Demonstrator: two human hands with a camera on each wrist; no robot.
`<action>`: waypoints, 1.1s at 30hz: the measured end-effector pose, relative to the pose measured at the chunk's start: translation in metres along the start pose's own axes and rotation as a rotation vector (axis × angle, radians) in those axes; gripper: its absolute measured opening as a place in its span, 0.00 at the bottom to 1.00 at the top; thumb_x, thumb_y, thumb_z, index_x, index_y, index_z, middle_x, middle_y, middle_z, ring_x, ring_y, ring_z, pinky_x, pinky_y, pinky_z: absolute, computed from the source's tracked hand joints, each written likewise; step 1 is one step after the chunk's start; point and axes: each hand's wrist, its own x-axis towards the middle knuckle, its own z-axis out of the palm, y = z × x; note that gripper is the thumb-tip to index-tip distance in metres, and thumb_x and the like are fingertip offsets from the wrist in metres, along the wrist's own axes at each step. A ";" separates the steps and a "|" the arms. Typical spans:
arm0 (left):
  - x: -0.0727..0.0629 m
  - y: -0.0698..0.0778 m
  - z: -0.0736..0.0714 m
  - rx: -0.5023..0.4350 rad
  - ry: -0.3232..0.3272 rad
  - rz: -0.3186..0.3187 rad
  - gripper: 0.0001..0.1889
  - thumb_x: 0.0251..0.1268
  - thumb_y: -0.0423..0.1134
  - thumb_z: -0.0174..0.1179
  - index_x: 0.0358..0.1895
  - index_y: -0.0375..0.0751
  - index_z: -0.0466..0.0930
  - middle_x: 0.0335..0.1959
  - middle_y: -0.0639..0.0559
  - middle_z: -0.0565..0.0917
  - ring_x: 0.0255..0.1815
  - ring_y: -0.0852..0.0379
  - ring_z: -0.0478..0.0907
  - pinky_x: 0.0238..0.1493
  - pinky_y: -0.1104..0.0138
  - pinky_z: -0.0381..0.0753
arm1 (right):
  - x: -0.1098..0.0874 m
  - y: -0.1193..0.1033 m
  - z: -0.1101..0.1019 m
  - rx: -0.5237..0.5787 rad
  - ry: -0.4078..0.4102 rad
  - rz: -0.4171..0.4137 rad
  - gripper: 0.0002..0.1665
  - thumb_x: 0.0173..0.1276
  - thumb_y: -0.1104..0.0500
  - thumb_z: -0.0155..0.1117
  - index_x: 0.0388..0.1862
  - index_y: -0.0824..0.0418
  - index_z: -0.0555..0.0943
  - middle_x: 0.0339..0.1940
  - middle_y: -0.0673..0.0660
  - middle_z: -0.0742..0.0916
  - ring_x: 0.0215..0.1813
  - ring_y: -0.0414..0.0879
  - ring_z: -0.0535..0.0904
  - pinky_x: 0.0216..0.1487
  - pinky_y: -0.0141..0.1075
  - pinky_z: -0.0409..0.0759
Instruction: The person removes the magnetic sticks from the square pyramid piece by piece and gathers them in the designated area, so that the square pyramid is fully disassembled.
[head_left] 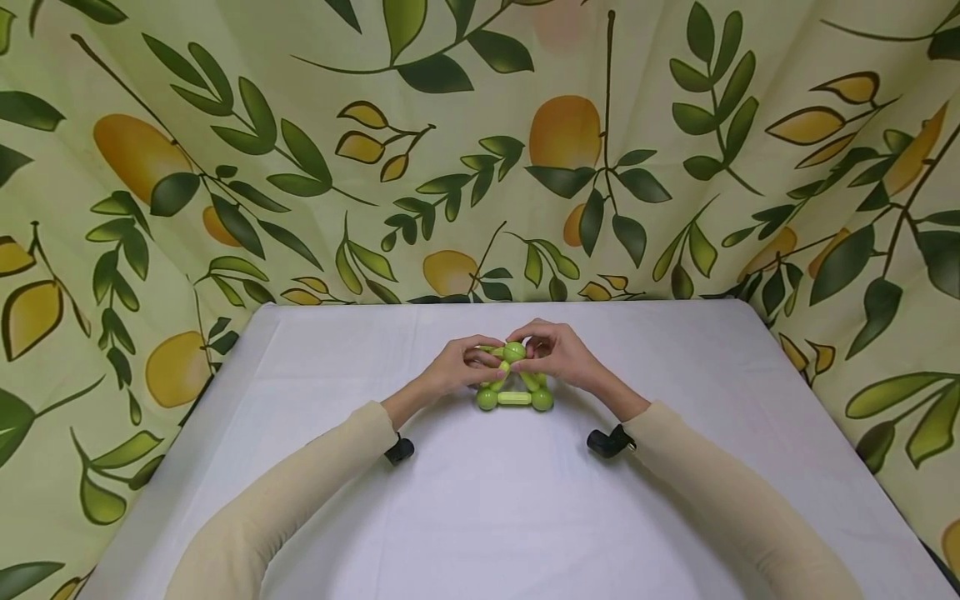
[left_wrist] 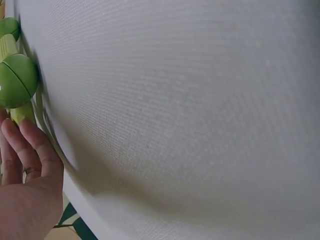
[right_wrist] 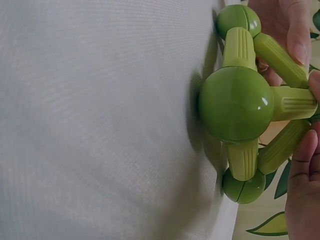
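Observation:
A pyramid-shaped frame (right_wrist: 241, 157) of light green rods and glossy green balls stands on the white-covered table, seen whole in the head view. Two balls and a level rod (head_left: 514, 398) form its front edge. Sloping rods meet under the top ball (head_left: 514, 352). My left hand (head_left: 457, 365) holds the frame's left side, its thumb against a sloping rod (right_wrist: 280, 60). From the other side my right hand (head_left: 562, 357) pinches the frame close to the top ball. In the left wrist view, a lower ball (left_wrist: 19, 80) is beyond my left fingers.
The white cloth-covered table (head_left: 510, 517) ends just behind the frame. A curtain (head_left: 480, 167) printed with leaves and fruit hangs along the back and sides. Black wrist cameras (head_left: 609, 442) sit under the sleeves, low over the cloth.

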 end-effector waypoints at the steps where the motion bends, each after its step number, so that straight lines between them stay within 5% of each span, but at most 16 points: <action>1: 0.000 0.000 0.000 -0.002 0.000 -0.001 0.26 0.65 0.31 0.70 0.65 0.37 0.77 0.47 0.39 0.87 0.45 0.52 0.85 0.42 0.63 0.83 | 0.000 0.001 0.000 -0.005 0.003 -0.004 0.21 0.57 0.74 0.77 0.51 0.71 0.85 0.40 0.64 0.81 0.37 0.60 0.76 0.35 0.34 0.72; 14: 0.001 -0.002 0.001 -0.017 0.007 -0.005 0.25 0.65 0.31 0.70 0.64 0.37 0.77 0.46 0.39 0.87 0.42 0.52 0.86 0.38 0.63 0.83 | 0.000 0.016 0.002 0.027 0.027 -0.064 0.20 0.57 0.68 0.80 0.50 0.64 0.86 0.44 0.60 0.81 0.38 0.56 0.75 0.36 0.33 0.74; 26: 0.001 0.000 -0.002 0.005 0.005 -0.020 0.26 0.65 0.32 0.70 0.65 0.39 0.76 0.46 0.42 0.87 0.42 0.53 0.85 0.42 0.61 0.83 | 0.006 0.011 -0.010 -0.128 -0.103 -0.071 0.23 0.64 0.66 0.76 0.58 0.65 0.83 0.47 0.56 0.86 0.38 0.49 0.80 0.39 0.37 0.79; 33: 0.002 -0.002 -0.002 -0.010 0.007 -0.019 0.25 0.65 0.32 0.70 0.65 0.39 0.76 0.46 0.43 0.87 0.41 0.53 0.85 0.40 0.62 0.83 | 0.008 0.010 -0.010 -0.127 -0.123 -0.055 0.20 0.65 0.67 0.74 0.56 0.67 0.84 0.42 0.60 0.87 0.35 0.52 0.78 0.34 0.36 0.73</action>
